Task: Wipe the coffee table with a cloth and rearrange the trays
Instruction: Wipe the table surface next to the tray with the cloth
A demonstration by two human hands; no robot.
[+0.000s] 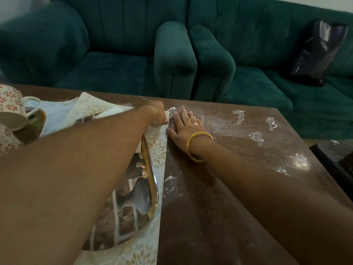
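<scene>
The brown coffee table (229,207) is streaked with white smears and dust on its right half. My left hand (157,114) is shut on the far corner of a cream floral table mat (158,150), lifting and folding it back. On that mat lies a brown-and-white patterned tray (131,209) with a gold rim, partly hidden by my left forearm. Just right of the mat's edge, my right hand (186,125) lies flat on the bare tabletop with fingers spread, wearing a ring and a gold bangle. No cloth shows in either hand.
Floral mugs (9,106) lie tipped on another tray at the far left edge. Teal sofas (172,54) stand close behind the table, one with a black bag (319,50) on it. A dark object (336,159) sits beside the table's right edge.
</scene>
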